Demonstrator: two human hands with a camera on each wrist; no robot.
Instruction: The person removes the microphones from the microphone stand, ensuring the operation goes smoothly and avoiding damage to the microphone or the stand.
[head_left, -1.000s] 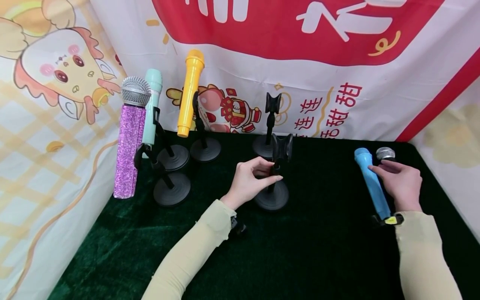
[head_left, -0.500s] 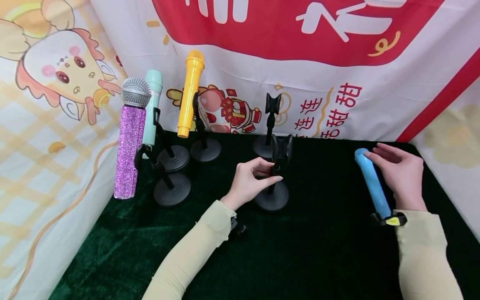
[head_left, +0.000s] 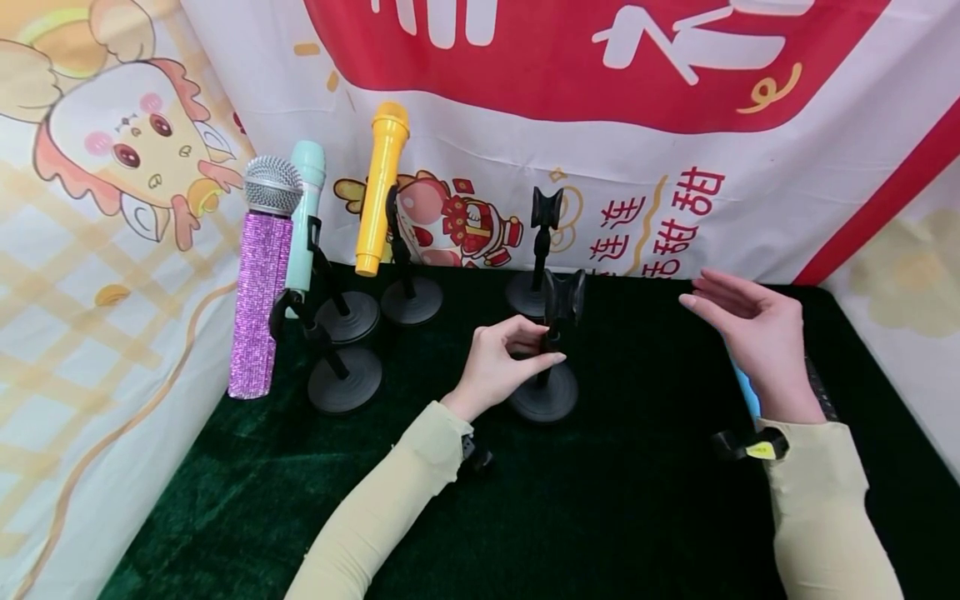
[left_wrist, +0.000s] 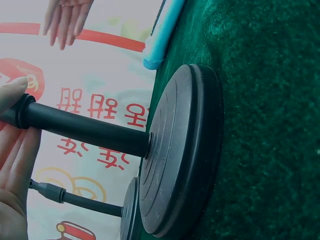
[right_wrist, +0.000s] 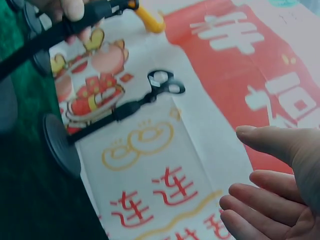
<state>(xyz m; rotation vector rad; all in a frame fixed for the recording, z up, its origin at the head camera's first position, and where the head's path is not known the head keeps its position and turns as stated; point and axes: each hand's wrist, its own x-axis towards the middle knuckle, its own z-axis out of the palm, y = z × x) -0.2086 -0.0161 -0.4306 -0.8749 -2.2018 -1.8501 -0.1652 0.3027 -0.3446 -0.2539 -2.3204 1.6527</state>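
My left hand [head_left: 495,367] grips the pole of a black microphone stand [head_left: 546,402], just below its bare clip, with the round base down on the green cloth. In the left wrist view, thumb and fingers wrap the collar of the pole [left_wrist: 90,127]. My right hand [head_left: 765,350] hovers at the right with thumb and fingers spread and nothing between them. Under it lies a blue microphone [head_left: 747,392], mostly covered in the head view; one end of it [left_wrist: 162,37] shows in the left wrist view. A dark microphone [head_left: 821,392] is nearly hidden behind the right wrist.
Behind the held stand is a second bare stand [head_left: 542,242]. At the left, stands carry a purple glittery microphone [head_left: 258,300], a mint one [head_left: 303,217] and a yellow one [head_left: 381,192]. A printed cloth backdrop [head_left: 465,142] rises behind the green table cloth [head_left: 637,500].
My right hand has left the silver-headed microphone, passed over the blue one's head and moved left, its fingers opening wider. The left hand has kept its grip on the stand.
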